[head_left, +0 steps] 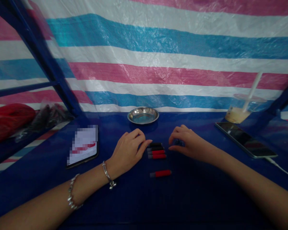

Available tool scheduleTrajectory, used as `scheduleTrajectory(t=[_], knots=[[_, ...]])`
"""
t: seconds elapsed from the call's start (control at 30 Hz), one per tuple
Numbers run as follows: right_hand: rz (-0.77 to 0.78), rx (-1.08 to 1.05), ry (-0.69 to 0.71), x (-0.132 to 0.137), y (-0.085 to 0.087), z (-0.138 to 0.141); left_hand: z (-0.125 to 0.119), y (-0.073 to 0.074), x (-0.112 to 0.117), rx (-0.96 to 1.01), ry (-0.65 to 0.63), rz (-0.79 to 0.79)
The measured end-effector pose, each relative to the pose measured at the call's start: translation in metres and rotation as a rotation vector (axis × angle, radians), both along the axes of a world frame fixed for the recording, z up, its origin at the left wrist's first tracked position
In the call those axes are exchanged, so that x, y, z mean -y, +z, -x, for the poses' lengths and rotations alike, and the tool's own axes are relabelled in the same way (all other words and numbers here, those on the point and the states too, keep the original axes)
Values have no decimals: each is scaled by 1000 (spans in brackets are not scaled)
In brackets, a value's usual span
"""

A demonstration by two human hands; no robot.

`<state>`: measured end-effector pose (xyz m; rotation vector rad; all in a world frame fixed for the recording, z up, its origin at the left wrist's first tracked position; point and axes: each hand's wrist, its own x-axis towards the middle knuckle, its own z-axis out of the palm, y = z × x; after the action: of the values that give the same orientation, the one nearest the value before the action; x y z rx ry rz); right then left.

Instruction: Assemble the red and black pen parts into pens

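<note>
A small row of red and black capped tubes (156, 151) lies side by side on the blue table (187, 191). My left hand (128, 150) rests on the table with its fingertips touching the left ends of the tubes. My right hand (186, 143) sits just right of the row, fingers curled around something small and dark that I cannot make out. One more red tube (161, 173) lies alone nearer to me. Both wrists on the left arm side carry silver bracelets (73, 191).
A shallow steel dish (143, 115) stands at the back centre. A phone (83, 147) lies at the left, another phone (246, 139) with a cable at the right. A plastic cup with a straw (242, 110) stands far right. Red and black bags (19, 119) sit on the left shelf.
</note>
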<state>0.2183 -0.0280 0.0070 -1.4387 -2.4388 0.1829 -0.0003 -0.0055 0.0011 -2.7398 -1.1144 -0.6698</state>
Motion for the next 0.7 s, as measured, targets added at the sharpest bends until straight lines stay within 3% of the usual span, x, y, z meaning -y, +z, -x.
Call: scheduleTrajectory(t=[0.13, 0.37, 0.53, 0.7], knots=[[32, -18, 83, 2, 1, 0, 0, -2, -2, 73, -3, 9], [-36, 88, -101, -11, -8, -16, -1, 2, 0, 24, -31, 9], [-67, 129, -176, -16, -13, -21, -1, 10, 6, 32, -193, 14], [-57, 143, -148, -18, -17, -21, -2, 18, 17, -253, -373, 133]])
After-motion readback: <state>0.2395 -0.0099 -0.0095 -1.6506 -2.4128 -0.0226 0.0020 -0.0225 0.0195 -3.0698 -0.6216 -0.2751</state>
